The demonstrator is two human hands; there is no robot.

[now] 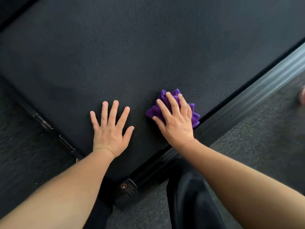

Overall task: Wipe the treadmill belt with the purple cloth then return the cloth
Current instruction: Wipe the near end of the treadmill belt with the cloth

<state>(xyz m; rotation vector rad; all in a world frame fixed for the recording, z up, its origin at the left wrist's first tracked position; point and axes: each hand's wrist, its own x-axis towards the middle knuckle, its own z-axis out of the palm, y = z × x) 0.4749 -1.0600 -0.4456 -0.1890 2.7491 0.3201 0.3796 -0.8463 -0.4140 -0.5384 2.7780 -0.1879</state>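
The black treadmill belt (132,55) fills most of the view, running diagonally. A bunched purple cloth (160,100) lies on the belt near its right edge. My right hand (176,119) presses flat on the cloth with straight, spread fingers and covers most of it. My left hand (110,129) rests flat on the bare belt to the left of the cloth, fingers spread, holding nothing.
A grey side rail (255,96) borders the belt on the right. The treadmill's rear end cap (130,187) with a label sits near my dark-trousered leg (189,195). Dark speckled floor (264,146) surrounds the machine. A blurred pinkish object (302,96) lies at the right edge.
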